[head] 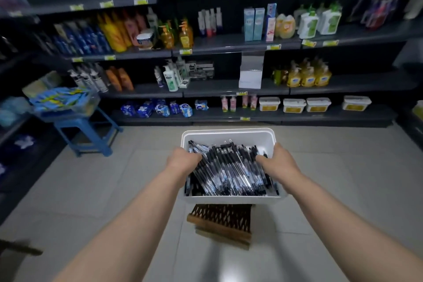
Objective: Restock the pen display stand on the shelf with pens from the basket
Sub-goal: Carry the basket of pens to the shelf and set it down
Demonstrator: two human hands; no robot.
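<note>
Grasping the white basket [229, 137] by its side rims with left grip [183, 159] and right grip [278, 160]. Heaped with black pens [231, 171], above a lattice stool [222, 220], well apart from the display stand [250, 75] on the shelf [206, 90].

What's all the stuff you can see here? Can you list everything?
basket: one, white, on a stool in front of the shelves
pens: too many to count, black and clear, piled in the basket
wooden stool: one, brown and dark, under the basket
pen display stand: one, white, middle shelf
soap pump bottles: several, yellow, right of the stand
tubs: four, white, bottom shelf
blue stool: one, floor at left
shelves: dark grey, along the wall
left hand: grips the basket's left rim
right hand: grips the basket's right rim
</note>
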